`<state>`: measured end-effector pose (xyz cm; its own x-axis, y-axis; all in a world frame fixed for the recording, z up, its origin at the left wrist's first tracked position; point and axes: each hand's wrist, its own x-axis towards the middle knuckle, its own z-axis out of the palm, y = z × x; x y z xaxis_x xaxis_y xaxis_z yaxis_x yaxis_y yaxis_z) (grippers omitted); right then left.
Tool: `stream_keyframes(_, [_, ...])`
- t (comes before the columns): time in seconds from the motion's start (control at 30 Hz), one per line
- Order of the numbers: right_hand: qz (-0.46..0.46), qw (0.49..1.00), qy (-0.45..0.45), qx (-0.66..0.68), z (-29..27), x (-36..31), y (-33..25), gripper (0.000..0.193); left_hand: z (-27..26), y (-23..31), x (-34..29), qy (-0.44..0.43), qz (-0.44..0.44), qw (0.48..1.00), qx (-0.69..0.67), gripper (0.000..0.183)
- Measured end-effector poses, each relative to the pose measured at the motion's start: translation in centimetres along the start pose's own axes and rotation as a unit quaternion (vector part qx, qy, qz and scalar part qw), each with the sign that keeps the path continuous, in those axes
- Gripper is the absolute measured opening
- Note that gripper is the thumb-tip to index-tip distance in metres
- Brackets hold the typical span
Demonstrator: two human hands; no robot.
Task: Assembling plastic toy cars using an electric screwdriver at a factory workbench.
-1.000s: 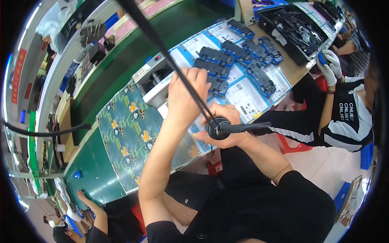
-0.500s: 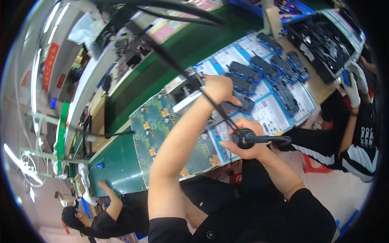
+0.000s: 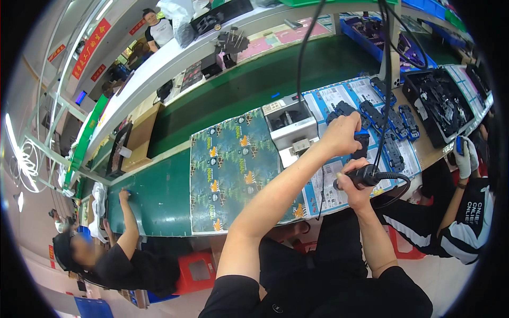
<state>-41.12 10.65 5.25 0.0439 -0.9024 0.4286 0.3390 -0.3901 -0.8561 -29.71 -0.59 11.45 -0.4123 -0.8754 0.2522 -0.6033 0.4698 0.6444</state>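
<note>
A black corded electric screwdriver (image 3: pixel 366 176) is in my right hand (image 3: pixel 356 192), whose fingers are wrapped round its body. Its black cord loops off to the right. Just beyond it, my left hand (image 3: pixel 342 137) has its fingers curled down on a dark plastic part with blue edges (image 3: pixel 361 144), shaped like a toy car chassis. The fingers partly cover this part. Several similar dark and blue chassis parts (image 3: pixel 393 151) lie to the right on the printed white and blue sheets. Left of my left hand stands a small silver box-shaped machine (image 3: pixel 297 130).
A patterned mat (image 3: pixel 230 175) covers the bench left of the machine. A black bin (image 3: pixel 440 108) of dark parts stands at the right. A gloved co-worker (image 3: pixel 466 159) sits there; another (image 3: pixel 101 249) works at the far left. Dark cables (image 3: pixel 389 63) hang in front of the bench.
My left hand has moved from beside the silver machine onto the dark plastic part. My right hand still holds the screwdriver, now turned more sideways. The view has shifted.
</note>
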Motion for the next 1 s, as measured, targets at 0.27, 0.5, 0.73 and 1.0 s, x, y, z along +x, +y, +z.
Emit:
stream_keyframes(0.27, [0.025,0.998,-0.046,0.03,0.2,1.2,-0.5,0.026,-13.8,1.6,-13.4,0.278,-0.026,0.947,-0.159,0.039])
stream_keyframes(0.5, [-0.04,0.988,-0.101,0.112,4.7,5.8,-3.6,0.015,-5.9,-5.3,-27.3,0.442,-0.075,0.581,-0.679,0.029])
stream_keyframes(0.73, [-0.089,0.99,-0.107,-0.022,10.2,8.7,-3.0,0.015,0.4,-5.5,-27.8,0.378,-0.191,0.513,-0.747,0.033])
stream_keyframes(1.0, [-0.084,0.989,-0.109,-0.046,11.5,9.2,-2.4,0.018,0.6,-5.5,-26.6,0.341,-0.244,0.582,-0.696,0.027])
